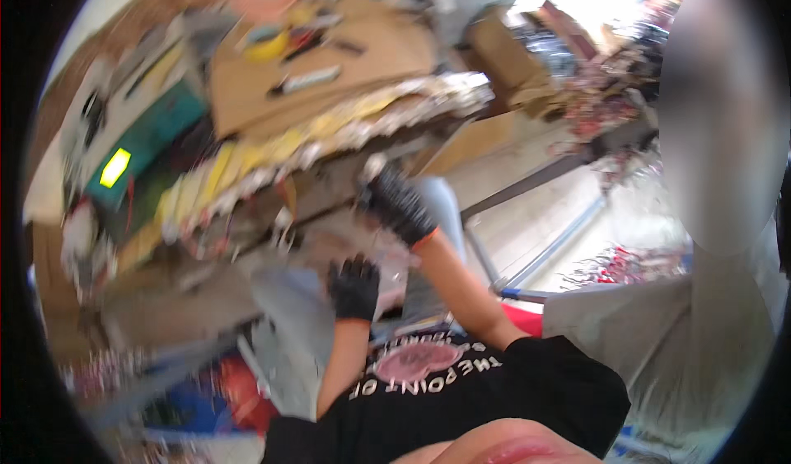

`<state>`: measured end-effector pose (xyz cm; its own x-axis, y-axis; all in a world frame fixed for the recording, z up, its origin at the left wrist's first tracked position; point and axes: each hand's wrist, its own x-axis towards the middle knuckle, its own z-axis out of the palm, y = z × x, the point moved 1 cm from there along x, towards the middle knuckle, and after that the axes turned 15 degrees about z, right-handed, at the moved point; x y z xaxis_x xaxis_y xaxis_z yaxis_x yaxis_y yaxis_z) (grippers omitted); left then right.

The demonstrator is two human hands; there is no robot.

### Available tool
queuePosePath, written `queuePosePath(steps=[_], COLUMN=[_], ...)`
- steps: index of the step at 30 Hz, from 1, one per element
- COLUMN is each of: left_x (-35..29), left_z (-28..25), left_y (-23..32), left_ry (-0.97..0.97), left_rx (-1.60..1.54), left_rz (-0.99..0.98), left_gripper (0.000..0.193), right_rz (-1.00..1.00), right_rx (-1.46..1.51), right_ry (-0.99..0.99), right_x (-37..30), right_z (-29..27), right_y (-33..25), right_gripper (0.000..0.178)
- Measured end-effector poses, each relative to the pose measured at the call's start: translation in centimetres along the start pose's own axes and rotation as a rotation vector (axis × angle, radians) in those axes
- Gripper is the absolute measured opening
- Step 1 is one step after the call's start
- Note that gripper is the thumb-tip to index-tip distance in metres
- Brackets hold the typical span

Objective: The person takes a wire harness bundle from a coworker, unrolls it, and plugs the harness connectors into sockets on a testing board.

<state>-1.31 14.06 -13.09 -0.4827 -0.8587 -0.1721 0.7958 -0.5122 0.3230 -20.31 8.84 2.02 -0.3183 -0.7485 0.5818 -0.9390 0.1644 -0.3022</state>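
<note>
Both my hands wear dark knit gloves, and the view is smeared by motion. My left hand [354, 288] is low over my lap, its fingers stretched forward, with nothing visible in them. My right hand [397, 203] reaches farther forward, beneath the front edge of the workbench, its fingers curled. A small pale thing [376, 166] shows at its fingertips, too blurred to name. Along the bench's front edge runs a row of yellow and white strips [305, 138]. Thin wires [284, 217] hang below that edge, between the row and my left hand.
A cardboard sheet [387, 44] on the bench carries a marker pen [309, 80] and a yellow tape roll [268, 46]. At left stands a green box [156, 134] with a lit yellow display [115, 168]. Cardboard boxes [503, 48] and a metal frame [560, 246] are at right.
</note>
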Motion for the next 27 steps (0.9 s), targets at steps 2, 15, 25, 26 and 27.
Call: queuePosePath(steps=[2, 15, 25, 26, 27], left_x=[-0.2, -4.1, -1.9, -1.8, -1.9], left_z=[5.6, 9.8, 10.8, 10.8, 10.8], left_y=[0.7, -0.8, -7.2, -7.2, -7.3], left_ry=[0.31, -1.583, -1.013, -1.008, -1.004], left_rx=[0.03, 1.264, 0.687, 0.69, 0.692], left_rz=[-0.146, 0.266, -0.265, -0.264, -0.263], left_gripper=[0.025, 0.027, 0.027, 0.027, 0.027], right_rz=[0.735, 0.527, 0.586, 0.514, 0.44], right_rx=[1.168, 0.891, 0.621, 0.533, 0.445], right_ry=[-0.332, -0.122, -0.085, -0.088, -0.092], right_x=[-0.5, 0.6, 2.9, 3.3, 3.6], right_z=[1.7, 4.5, 1.5, 1.1, 1.0], right_y=[1.8, -5.3, -7.2, -7.2, -7.2], right_gripper=[0.021, 0.022, 0.019, 0.019, 0.018])
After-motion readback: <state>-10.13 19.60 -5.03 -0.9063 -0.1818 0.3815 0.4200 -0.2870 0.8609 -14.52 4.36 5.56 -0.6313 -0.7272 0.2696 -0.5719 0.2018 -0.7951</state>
